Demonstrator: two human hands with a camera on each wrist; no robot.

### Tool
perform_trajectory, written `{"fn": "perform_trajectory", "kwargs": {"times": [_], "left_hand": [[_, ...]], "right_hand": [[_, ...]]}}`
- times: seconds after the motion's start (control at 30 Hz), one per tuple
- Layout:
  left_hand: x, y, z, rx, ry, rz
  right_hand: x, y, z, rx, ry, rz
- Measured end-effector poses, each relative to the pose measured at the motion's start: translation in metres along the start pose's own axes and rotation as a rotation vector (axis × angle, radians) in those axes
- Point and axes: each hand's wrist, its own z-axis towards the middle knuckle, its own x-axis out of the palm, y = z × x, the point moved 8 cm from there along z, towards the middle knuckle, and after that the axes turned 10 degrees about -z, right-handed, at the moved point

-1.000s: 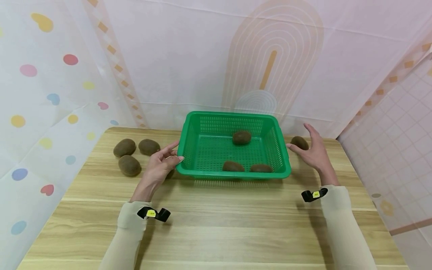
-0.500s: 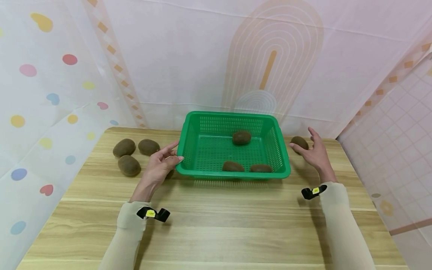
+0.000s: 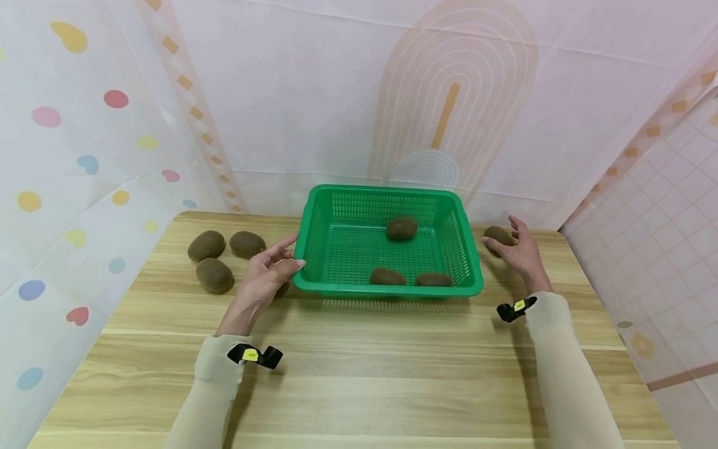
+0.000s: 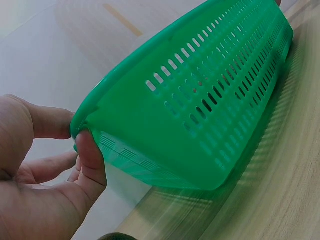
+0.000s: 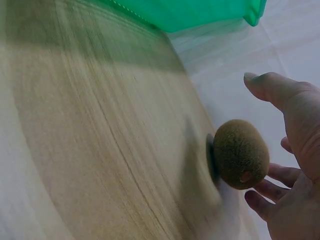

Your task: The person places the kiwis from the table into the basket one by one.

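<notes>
My left hand pinches the left rim of a green plastic basket, thumb over the edge and fingers beneath; the left wrist view shows this grip closely. Three brown kiwis lie inside: one kiwi towards the back, two along the front wall. To the basket's right, my right hand reaches around a single kiwi on the table. In the right wrist view its thumb stands apart from the fruit, while the other fingertips lie close behind it.
Left of the basket, several more kiwis rest on the wooden table, among them a kiwi nearest the front; another is partly hidden by my left hand. A patterned cloth wall rises behind the table's back edge.
My right hand has shifted slightly right, away from the basket, and its fingers have come in nearer the lone kiwi. My left hand and the basket stay as they were.
</notes>
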Motion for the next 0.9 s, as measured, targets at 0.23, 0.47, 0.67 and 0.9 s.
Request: {"fn": "perform_trajectory", "kwargs": {"times": [0.23,0.47,0.67,0.9], "left_hand": [[0.000,0.000,0.000,-0.003,0.007,0.002],[0.000,0.000,-0.001,0.000,0.011,0.004],[0.000,-0.001,-0.001,-0.001,0.009,0.000],[0.001,0.000,0.000,0.000,0.008,-0.017]], "right_hand": [[0.004,-0.009,0.006,0.015,0.006,0.008],[0.002,-0.014,0.008,0.007,-0.034,-0.010],[0.001,-0.014,0.008,0.002,-0.044,-0.024],[-0.001,-0.011,0.005,-0.014,-0.048,-0.016]]}}
